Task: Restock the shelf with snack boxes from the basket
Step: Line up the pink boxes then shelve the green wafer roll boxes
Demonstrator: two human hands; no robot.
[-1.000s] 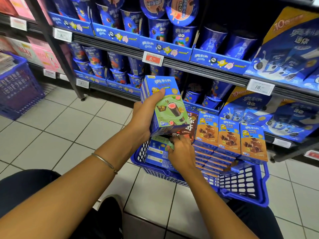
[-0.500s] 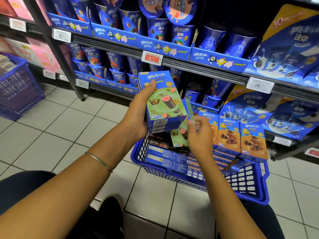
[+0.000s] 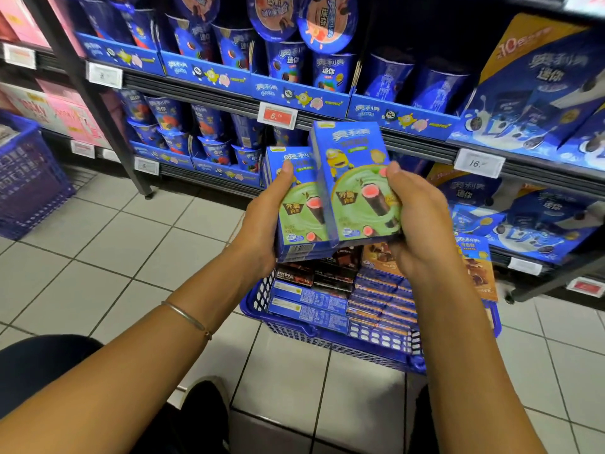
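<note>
My left hand grips a stack of blue-and-green snack boxes from the left side, thumb on the top face. My right hand holds another green snack box from its right edge and lays it over the stack, slightly tilted. Both are raised above the blue basket on the floor, which holds several more boxes: dark brown ones, blue ones lying flat and orange-brown ones standing at its right. The shelf rises just behind.
The shelf carries blue snack cups on two levels, large blue bags at the right and price tags on its rails. A second blue basket stands at the far left. Pink boxes fill the neighbouring shelf. Tiled floor lies between.
My right hand lifted a green box out of the basket and brought it up onto the stack in my left hand. The stack rose slightly.
</note>
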